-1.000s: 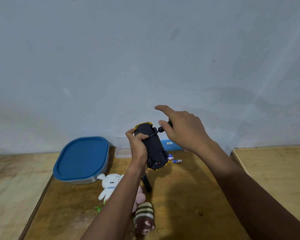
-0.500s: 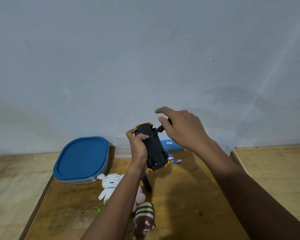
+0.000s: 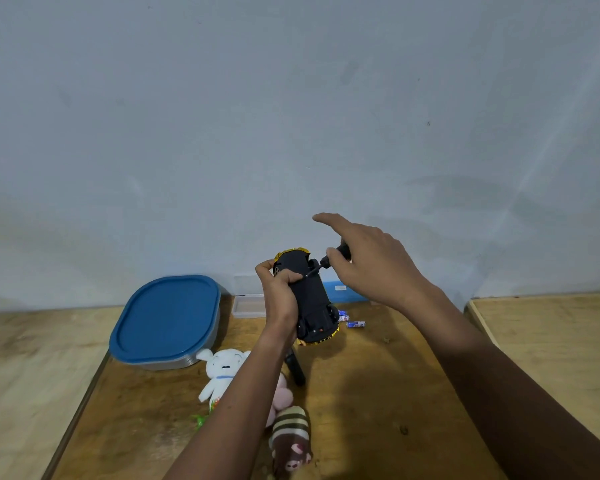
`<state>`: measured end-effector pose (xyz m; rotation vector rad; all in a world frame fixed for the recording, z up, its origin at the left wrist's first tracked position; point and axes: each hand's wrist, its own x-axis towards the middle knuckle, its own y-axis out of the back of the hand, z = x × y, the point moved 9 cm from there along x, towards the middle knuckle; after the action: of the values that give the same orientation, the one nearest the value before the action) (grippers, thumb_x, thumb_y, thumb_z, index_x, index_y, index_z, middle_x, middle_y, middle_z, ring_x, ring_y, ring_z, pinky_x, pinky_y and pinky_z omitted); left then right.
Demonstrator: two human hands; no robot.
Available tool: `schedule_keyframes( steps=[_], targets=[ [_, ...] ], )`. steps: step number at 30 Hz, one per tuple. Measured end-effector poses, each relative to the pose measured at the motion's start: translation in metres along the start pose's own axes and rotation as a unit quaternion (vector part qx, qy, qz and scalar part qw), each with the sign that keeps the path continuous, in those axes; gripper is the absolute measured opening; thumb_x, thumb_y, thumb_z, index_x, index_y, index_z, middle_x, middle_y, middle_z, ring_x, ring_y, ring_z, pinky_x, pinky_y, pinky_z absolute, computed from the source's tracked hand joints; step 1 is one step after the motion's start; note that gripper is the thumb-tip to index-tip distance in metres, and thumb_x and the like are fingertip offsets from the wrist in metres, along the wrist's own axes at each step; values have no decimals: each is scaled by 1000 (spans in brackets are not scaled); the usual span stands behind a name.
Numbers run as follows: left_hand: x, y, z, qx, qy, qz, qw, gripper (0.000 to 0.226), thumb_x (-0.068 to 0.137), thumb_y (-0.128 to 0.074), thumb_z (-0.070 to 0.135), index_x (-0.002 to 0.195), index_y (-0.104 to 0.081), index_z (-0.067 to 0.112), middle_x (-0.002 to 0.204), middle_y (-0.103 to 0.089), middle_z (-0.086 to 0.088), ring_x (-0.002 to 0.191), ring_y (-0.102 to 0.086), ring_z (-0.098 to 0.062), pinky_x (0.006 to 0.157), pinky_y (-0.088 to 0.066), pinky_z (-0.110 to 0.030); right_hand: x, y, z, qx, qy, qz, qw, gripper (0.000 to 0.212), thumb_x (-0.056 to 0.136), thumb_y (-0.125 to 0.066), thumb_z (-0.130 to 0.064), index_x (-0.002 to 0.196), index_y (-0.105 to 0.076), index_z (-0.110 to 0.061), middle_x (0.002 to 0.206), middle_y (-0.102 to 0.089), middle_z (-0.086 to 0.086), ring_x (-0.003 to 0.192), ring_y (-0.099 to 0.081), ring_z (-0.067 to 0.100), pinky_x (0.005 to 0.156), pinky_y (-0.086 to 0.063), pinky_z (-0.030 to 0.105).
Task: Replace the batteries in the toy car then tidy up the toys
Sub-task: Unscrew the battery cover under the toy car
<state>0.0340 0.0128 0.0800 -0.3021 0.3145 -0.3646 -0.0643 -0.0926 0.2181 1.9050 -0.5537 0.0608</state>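
Toy car, black underside up, hangs above the table, gripped by the left hand. Print on the batteries at its four o'clock is too small to read. Right hand pinches a screwdriver at the car's one o'clock, index finger stretched out.

I see the lidded container back left on the table, plush toys before it, batteries right of the car held above.
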Motion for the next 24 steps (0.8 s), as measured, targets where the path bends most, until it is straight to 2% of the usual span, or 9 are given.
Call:
schedule_keyframes(
  steps=[3, 8, 11, 14, 17, 19, 21, 24],
  targets=[
    [0, -2, -1, 4, 2, -2, 1000, 41, 85, -46, 12, 124, -35, 18, 106, -53, -18, 76, -58, -24, 52, -54, -33, -3, -1, -1, 12, 5, -10, 1000, 61, 88, -51, -31, 142, -33, -51, 96, -56, -12, 93, -59, 15, 76, -48, 35],
    [-3, -6, -4, 1, 4, -8, 1000, 36, 92, -41, 6, 125, -33, 16, 105, -52, -19, 72, -58, -24, 55, -55, -35, 0, 2, 8, -93, -3, 24, 995, 39, 100, -38, -51, 137, -44, -42, 96, -71, -6, 96, -63, 28, 76, -51, 38],
    [-4, -8, -7, 3, 10, -11, 1000, 35, 91, -42, 5, 122, -33, 18, 104, -52, -19, 71, -58, -25, 56, -55, -35, -1, 2, 13, -73, -2, 20, 997, 37, 101, -41, -43, 138, -42, -44, 91, -70, -6, 92, -63, 28, 75, -51, 38],
    [-6, -10, -9, 0, 12, -15, 1000, 33, 91, -44, 5, 118, -33, 20, 107, -52, -19, 75, -59, -27, 56, -55, -35, -4, 1, 9, 16, 17, -9, 1000, 53, 93, -53, -29, 140, -38, -49, 94, -59, -13, 91, -61, 14, 76, -52, 38],
    [-7, -14, -12, -1, 15, -14, 1000, 33, 90, -45, 4, 116, -34, 21, 106, -52, -19, 74, -60, -27, 53, -54, -34, -7, -1, 12, 39, 18, -29, 999, 58, 86, -56, -25, 136, -42, -51, 97, -51, -14, 90, -59, 5, 79, -51, 37],
    [-8, -17, -15, -9, 18, -11, 1000, 33, 89, -46, 3, 115, -35, 19, 104, -52, -18, 72, -59, -27, 51, -53, -33, -8, -1, 17, 4, 14, -24, 1000, 51, 88, -55, -37, 136, -42, -50, 101, -53, -13, 94, -61, 13, 81, -51, 38],
    [-9, -19, -19, -11, 20, -12, 1000, 32, 89, -46, 3, 115, -35, 19, 104, -51, -18, 74, -59, -27, 53, -54, -34, -8, 0, 24, -40, 2, -11, 999, 42, 94, -49, -52, 136, -45, -46, 103, -64, -11, 99, -62, 21, 80, -50, 37],
    [-11, -22, -23, -8, 28, -5, 1000, 32, 90, -46, 5, 116, -35, 19, 104, -52, -18, 76, -59, -29, 55, -55, -35, -8, 2, 36, -74, -12, -2, 997, 36, 101, -37, -51, 133, -50, -42, 98, -73, -7, 99, -62, 28, 77, -51, 38]
  ],
)
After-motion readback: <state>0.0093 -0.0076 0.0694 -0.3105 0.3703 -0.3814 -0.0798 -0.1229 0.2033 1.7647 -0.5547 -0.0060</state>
